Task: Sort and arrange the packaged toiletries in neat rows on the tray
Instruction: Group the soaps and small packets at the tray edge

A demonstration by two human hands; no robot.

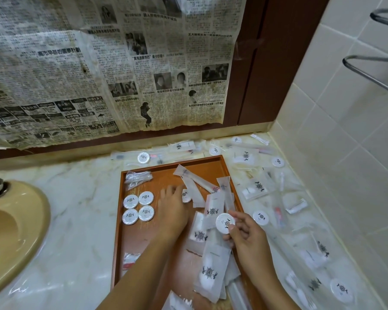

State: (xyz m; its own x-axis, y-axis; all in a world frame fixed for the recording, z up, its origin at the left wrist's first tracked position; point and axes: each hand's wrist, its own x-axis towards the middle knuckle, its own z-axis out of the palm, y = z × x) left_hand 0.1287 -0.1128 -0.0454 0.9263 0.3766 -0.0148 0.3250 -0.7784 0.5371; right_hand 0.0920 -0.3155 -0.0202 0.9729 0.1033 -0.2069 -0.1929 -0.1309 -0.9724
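Sorting is under way: the right hand (244,233) pinches a round soap (225,223) over the tray (213,161), the left hand (173,204) touches another with straight fingers, and placement beside the four-soap block (139,208) should follow.

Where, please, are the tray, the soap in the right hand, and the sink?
tray (166,166): head view, bare far rim.
soap (224,222): head view, round wrapped face.
right hand (246,231): head view, knuckles.
sink (31,211): head view, tan rim.
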